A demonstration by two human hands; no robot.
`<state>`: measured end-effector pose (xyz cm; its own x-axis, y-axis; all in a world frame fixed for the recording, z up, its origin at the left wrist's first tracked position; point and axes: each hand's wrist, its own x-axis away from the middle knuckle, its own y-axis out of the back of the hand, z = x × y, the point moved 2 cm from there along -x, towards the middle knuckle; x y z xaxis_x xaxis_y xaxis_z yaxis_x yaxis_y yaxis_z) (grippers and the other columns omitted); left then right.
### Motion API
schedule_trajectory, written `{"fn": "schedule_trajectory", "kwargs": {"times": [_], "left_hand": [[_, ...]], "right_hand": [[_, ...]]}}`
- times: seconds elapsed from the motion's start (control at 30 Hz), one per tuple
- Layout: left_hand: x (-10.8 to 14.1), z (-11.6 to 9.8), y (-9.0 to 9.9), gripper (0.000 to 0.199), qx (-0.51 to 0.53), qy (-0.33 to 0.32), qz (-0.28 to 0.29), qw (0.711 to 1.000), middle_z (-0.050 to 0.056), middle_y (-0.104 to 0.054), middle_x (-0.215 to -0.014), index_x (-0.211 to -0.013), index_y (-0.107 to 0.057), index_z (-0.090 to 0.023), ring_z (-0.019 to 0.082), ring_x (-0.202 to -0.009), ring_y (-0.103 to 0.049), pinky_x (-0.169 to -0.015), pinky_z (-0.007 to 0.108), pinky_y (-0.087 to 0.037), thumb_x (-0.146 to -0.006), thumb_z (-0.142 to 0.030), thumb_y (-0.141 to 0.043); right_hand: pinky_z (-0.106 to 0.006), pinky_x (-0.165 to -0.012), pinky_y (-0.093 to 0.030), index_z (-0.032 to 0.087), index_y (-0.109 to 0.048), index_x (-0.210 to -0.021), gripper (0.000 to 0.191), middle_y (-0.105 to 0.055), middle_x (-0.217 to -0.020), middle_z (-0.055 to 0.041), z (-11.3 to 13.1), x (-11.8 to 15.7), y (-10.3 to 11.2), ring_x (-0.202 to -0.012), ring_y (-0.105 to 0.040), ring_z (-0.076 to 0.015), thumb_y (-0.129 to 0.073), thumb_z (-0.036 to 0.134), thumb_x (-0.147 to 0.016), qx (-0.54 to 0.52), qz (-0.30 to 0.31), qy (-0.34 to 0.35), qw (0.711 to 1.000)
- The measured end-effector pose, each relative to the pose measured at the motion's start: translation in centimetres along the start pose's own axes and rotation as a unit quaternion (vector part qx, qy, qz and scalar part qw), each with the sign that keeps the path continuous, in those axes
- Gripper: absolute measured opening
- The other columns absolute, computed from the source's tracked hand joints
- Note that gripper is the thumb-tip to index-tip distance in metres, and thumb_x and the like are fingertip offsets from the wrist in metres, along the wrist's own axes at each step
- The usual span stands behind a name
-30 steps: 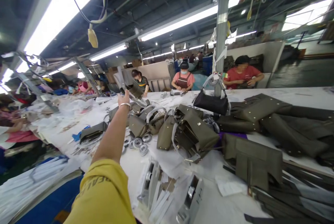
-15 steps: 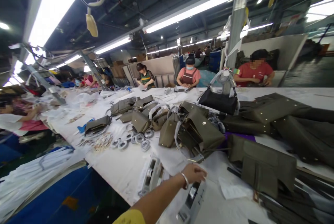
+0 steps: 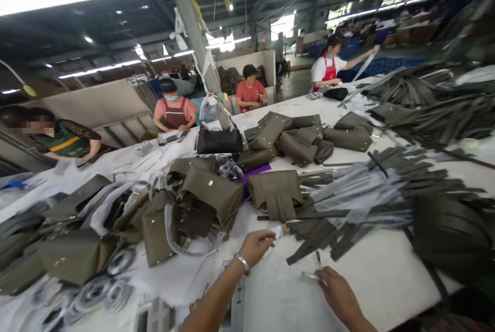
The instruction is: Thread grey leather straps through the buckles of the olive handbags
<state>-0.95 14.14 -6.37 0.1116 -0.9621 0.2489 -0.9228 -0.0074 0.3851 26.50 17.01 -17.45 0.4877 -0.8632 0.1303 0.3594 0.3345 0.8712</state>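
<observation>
My left hand [image 3: 256, 247], with a silver bracelet at the wrist, reaches over the white table. Its fingers are closed at a thin white piece [image 3: 277, 231], just below an olive flap bag [image 3: 274, 194]. My right hand [image 3: 337, 291] is lower right, closed on a small metal tool [image 3: 310, 276] that looks like scissors; blur hides its exact shape. To the left of my hands lies an olive handbag [image 3: 211, 193] with a wrapped handle. Dark strips [image 3: 328, 236] are spread just beyond my right hand.
More olive bags [image 3: 77, 252] and wrapped rolls [image 3: 93, 291] crowd the left. A black bag [image 3: 219, 140] stands by a metal post [image 3: 193, 28]. Strip bundles [image 3: 410, 100] fill the far right. Several co-workers sit or stand across the table. Grey metal devices [image 3: 157, 314] lie near my left forearm.
My view has swung right, so the bags appear further left. My right hand has come into view with the metal tool. My left hand is now at the white piece.
</observation>
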Motion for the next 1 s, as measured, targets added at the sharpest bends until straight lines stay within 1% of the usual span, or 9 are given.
{"fn": "schedule_trajectory", "kwargs": {"times": [0.1, 0.2, 0.27, 0.33, 0.43, 0.57, 0.73, 0.87, 1.0], "left_hand": [[-6.0, -1.8, 2.8, 0.031, -0.138, -0.034, -0.06, 0.988, 0.01, -0.068, -0.106, -0.11, -0.062, -0.015, 0.018, -0.094, -0.065, -0.083, 0.031, -0.052, -0.084, -0.019, -0.046], [-10.8, -2.3, 3.3, 0.049, -0.275, -0.069, -0.062, 0.957, 0.011, -0.054, -0.131, -0.125, -0.053, -0.02, 0.023, -0.123, -0.047, -0.105, 0.041, -0.038, -0.078, -0.009, -0.054], [-13.0, -1.8, 2.3, 0.069, -0.414, -0.103, -0.033, 0.904, 0.011, -0.033, -0.147, -0.136, -0.04, -0.026, 0.028, -0.137, -0.027, -0.11, 0.05, -0.026, -0.074, -0.001, -0.054], [-14.4, -0.8, 0.9, 0.077, -0.54, -0.146, 0.002, 0.829, 0.011, -0.017, -0.153, -0.141, -0.029, -0.03, 0.031, -0.141, -0.012, -0.111, 0.057, -0.017, -0.074, 0.002, -0.05], [-16.2, 0.5, -0.1, 0.073, -0.596, -0.185, 0.032, 0.781, 0.008, -0.012, -0.154, -0.141, -0.027, -0.033, 0.028, -0.142, -0.007, -0.112, 0.057, -0.011, -0.079, 0.001, -0.043], [-18.9, -0.3, 1.4, 0.062, -0.558, -0.171, 0.028, 0.812, 0.008, -0.032, -0.148, -0.137, -0.038, -0.022, 0.023, -0.139, -0.022, -0.113, 0.049, -0.015, -0.079, 0.001, -0.038], [-19.7, -5.5, 4.8, 0.043, -0.428, -0.133, -0.056, 0.892, 0.008, -0.061, -0.123, -0.123, -0.055, -0.02, 0.022, -0.113, -0.056, -0.1, 0.034, -0.038, -0.082, -0.01, -0.044], [-16.6, -7.8, 6.3, 0.031, -0.249, -0.071, -0.165, 0.952, 0.011, -0.071, -0.1, -0.107, -0.066, -0.017, 0.027, -0.101, -0.062, -0.092, 0.035, -0.043, -0.083, -0.031, -0.052], [-11.2, -6.9, 5.4, 0.036, -0.001, -0.044, -0.144, 0.989, 0.011, -0.071, -0.101, -0.098, -0.069, -0.012, 0.025, -0.105, -0.061, -0.099, 0.035, -0.042, -0.073, -0.038, -0.064]], "right_hand": [[-0.037, -0.086, -0.046, 0.029, -0.068, -0.098, 0.036, -0.065, -0.099, -0.0076, -1.4, 0.0, -1.3, -0.094, -0.061, -0.0256, -0.042, 0.017, -0.076, -0.056, 0.003, 0.017, 0.998], [-0.037, -0.087, -0.044, 0.026, -0.066, -0.1, 0.036, -0.064, -0.099, -0.0085, -2.0, 0.0, -1.7, -0.094, -0.058, -0.0253, -0.04, 0.017, -0.077, -0.065, 0.014, 0.0, 0.998], [-0.036, -0.087, -0.043, 0.024, -0.066, -0.099, 0.035, -0.063, -0.098, -0.0084, -2.0, -0.1, -1.6, -0.093, -0.058, -0.0248, -0.04, 0.016, -0.077, -0.064, 0.031, -0.01, 0.997], [-0.036, -0.086, -0.042, 0.025, -0.066, -0.098, 0.034, -0.062, -0.098, -0.0075, -2.0, -0.2, -1.3, -0.093, -0.057, -0.0244, -0.041, 0.016, -0.077, -0.067, 0.044, -0.015, 0.997], [-0.035, -0.085, -0.042, 0.026, -0.065, -0.097, 0.033, -0.062, -0.097, -0.0061, -1.9, -0.3, -1.1, -0.092, -0.056, -0.0234, -0.041, 0.016, -0.077, -0.076, 0.044, -0.021, 0.996], [-0.032, -0.084, -0.042, 0.025, -0.066, -0.096, 0.032, -0.062, -0.095, -0.0056, -1.8, -0.3, -0.8, -0.092, -0.057, -0.0219, -0.043, 0.015, -0.076, -0.086, 0.033, -0.013, 0.996], [-0.032, -0.084, -0.042, 0.027, -0.068, -0.099, 0.036, -0.064, -0.093, -0.0053, -1.8, -0.4, -0.4, -0.091, -0.057, -0.0211, -0.044, 0.012, -0.078, -0.069, 0.021, -0.005, 0.997], [-0.043, -0.095, -0.039, 0.027, -0.068, -0.104, 0.038, -0.065, -0.106, -0.0073, -2.6, -0.1, -0.4, -0.101, -0.056, -0.0245, -0.044, 0.01, -0.08, -0.031, -0.046, 0.004, 0.998], [-0.05, -0.101, -0.035, 0.023, -0.062, -0.115, 0.035, -0.055, -0.128, -0.0124, -2.6, 0.0, 0.7, -0.119, -0.047, -0.0297, -0.051, 0.022, -0.082, -0.106, -0.145, -0.029, 0.983]]}}
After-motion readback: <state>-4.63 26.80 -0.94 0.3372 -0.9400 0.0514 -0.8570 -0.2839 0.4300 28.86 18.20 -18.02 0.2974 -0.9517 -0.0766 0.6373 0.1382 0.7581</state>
